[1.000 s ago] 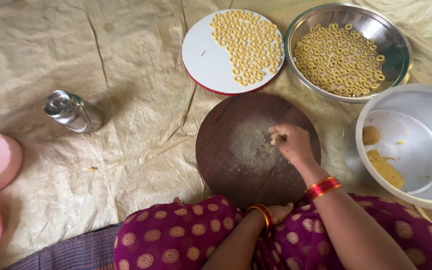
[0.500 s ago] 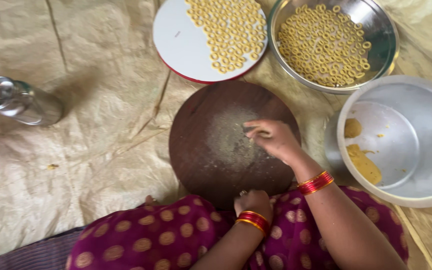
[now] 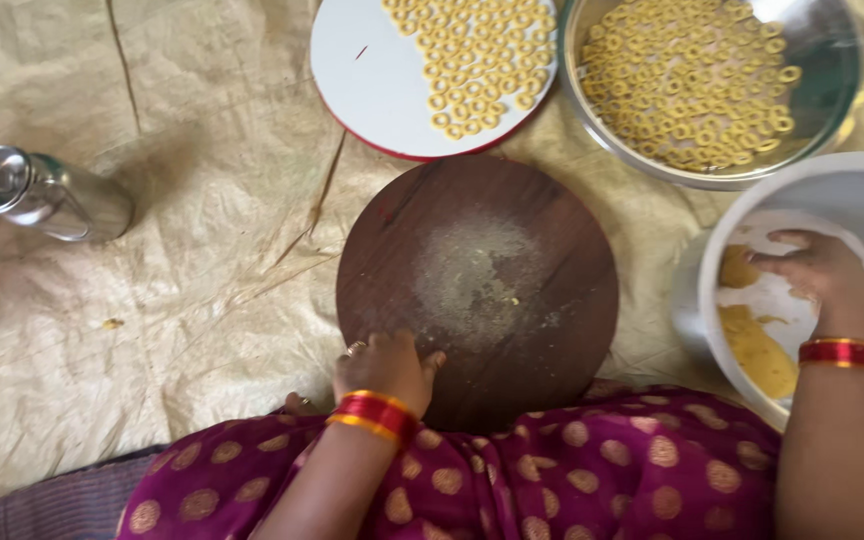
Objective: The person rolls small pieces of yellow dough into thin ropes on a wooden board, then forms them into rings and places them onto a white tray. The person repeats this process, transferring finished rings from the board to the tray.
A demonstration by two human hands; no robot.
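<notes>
- Right hand (image 3: 820,272) is down inside the pale metal bowl (image 3: 857,185) at the right, fingers curled loosely over the yellow dough (image 3: 758,350) lying on the bowl's bottom; whether that grip has actually closed on a piece, I cannot tell from this angle.
- A red and gold bangle (image 3: 854,356) sits on that wrist, just at the bowl's near rim.
- Left hand (image 3: 384,366) rests on the near edge of the round dark wooden board (image 3: 478,285), fingers bent, pressing on the board with nothing in the grip.
- The board lies on the crinkled beige sheet (image 3: 182,270) spread over the floor, a dusting of pale flour at its middle.
- Beyond the board, a white round plate (image 3: 377,85) with a red rim carries rows of small yellow dough rings (image 3: 477,50).
- Just right of it, touching or nearly so, a steel pan (image 3: 822,95) is heaped with more rings.
- Far left, a small steel container (image 3: 47,195) lies tilted on its side, well apart from both hands.
- At the bottom, a magenta cloth with gold dots (image 3: 572,475) covers the person's lap.
</notes>
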